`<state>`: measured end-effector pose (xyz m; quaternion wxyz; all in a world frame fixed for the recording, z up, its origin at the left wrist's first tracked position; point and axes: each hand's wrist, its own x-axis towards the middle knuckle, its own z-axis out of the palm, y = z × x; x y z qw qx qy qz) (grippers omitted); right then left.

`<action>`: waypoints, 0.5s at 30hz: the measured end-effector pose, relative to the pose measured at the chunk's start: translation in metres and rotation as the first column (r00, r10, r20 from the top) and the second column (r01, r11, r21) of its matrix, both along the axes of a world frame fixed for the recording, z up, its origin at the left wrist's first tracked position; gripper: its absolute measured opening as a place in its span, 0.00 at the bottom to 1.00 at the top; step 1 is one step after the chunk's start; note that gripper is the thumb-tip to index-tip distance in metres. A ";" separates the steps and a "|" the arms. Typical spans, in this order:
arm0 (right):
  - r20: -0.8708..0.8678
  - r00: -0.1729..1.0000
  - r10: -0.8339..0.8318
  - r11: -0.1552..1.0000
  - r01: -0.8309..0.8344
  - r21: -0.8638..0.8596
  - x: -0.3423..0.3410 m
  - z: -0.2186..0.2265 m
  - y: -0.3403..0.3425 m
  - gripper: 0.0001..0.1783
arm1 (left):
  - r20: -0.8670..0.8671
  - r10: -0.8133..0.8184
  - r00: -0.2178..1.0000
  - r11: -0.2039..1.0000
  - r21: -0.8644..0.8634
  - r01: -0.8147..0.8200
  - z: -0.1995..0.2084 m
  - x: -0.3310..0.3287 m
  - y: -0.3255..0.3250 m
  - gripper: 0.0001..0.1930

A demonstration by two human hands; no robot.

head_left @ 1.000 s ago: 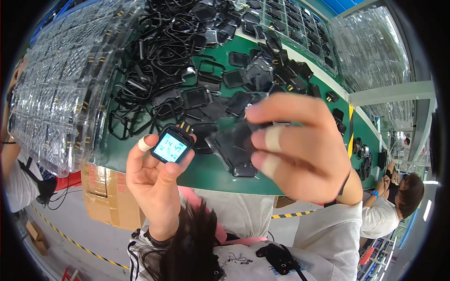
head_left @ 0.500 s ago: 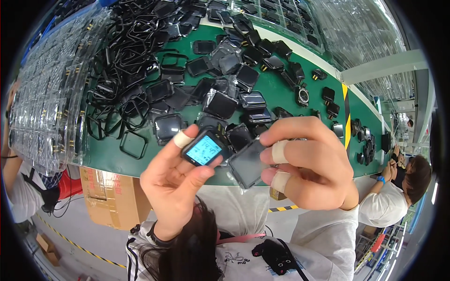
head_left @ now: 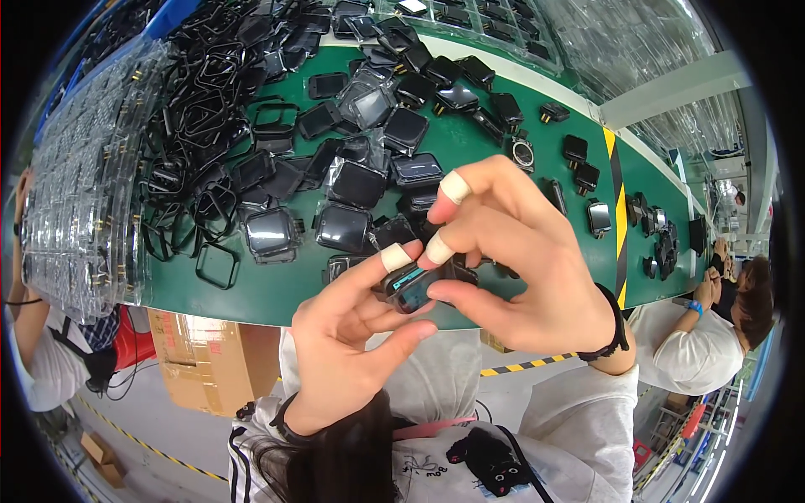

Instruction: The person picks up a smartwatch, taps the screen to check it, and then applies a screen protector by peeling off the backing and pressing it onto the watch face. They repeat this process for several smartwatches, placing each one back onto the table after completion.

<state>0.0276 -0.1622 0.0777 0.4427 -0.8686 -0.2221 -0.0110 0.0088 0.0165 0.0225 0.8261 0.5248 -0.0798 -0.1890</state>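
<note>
Smartwatch is held up between both hands, over the strip of desk just inside the near edge. From its left it is gripped by the left hand: index fingertip laid on the upper edge, other fingers curled underneath, thumb stretched out below and apparently off the case. From its right it is pinched by the right hand, index tip and thumb brought in at the side, other fingers bent and raised. Whether a thin cover is also caught in that pinch cannot be told. Neither hand is nearer; the watch is touched by both. It is tilted, with only a cyan strip of lit screen seen, slanting up to the right; long axis cannot be made out, being masked by fingers.

Toward the far edge, bagged watch bodies are crowded just beyond the hands. Black frames are heaped toward the far left corner; clear trays are stacked at the left edge. Green surface is seen along the near edge left of the hands, and again on the right up to the striped tape, broken there by scattered watches.
</note>
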 end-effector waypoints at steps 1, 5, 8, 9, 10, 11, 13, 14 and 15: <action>-0.002 1.000 0.000 1.000 0.000 0.002 0.000 -0.002 -0.001 0.15 | -0.019 0.013 1.000 1.000 0.008 -0.013 0.001 0.000 -0.001 0.30; 0.015 1.000 0.012 1.000 -0.012 0.024 -0.005 -0.010 -0.003 0.15 | 0.112 0.082 0.990 0.997 -0.011 -0.081 -0.009 -0.001 -0.003 0.25; -0.110 0.994 -0.019 0.973 0.044 0.226 -0.009 -0.013 -0.001 0.14 | 0.198 0.133 0.971 0.991 -0.029 -0.130 -0.020 -0.002 -0.002 0.21; -0.109 0.994 -0.021 0.973 0.045 0.228 -0.011 -0.015 -0.001 0.14 | 0.240 0.159 0.958 0.987 -0.040 -0.154 -0.020 -0.002 -0.002 0.19; -0.087 0.996 -0.008 0.966 0.031 0.258 -0.014 -0.018 -0.001 0.14 | 0.241 0.158 0.958 0.987 -0.039 -0.153 -0.019 -0.003 -0.003 0.19; -0.063 0.998 0.003 0.958 0.015 0.287 -0.017 -0.022 -0.002 0.14 | 0.236 0.188 0.953 0.982 -0.033 -0.186 -0.014 -0.005 -0.005 0.18; -0.043 0.999 0.008 0.950 0.006 0.312 -0.022 -0.029 -0.003 0.14 | 0.223 0.245 0.943 0.969 -0.027 -0.245 -0.007 -0.007 -0.009 0.15; -0.010 1.000 -0.004 0.938 0.007 0.347 -0.024 -0.034 -0.004 0.14 | 0.221 0.242 0.945 0.970 -0.028 -0.242 -0.006 -0.007 -0.010 0.15; 0.022 1.000 -0.016 0.924 0.007 0.382 -0.026 -0.037 -0.004 0.14 | 0.263 0.235 0.936 0.970 0.005 -0.245 -0.005 -0.007 -0.010 0.13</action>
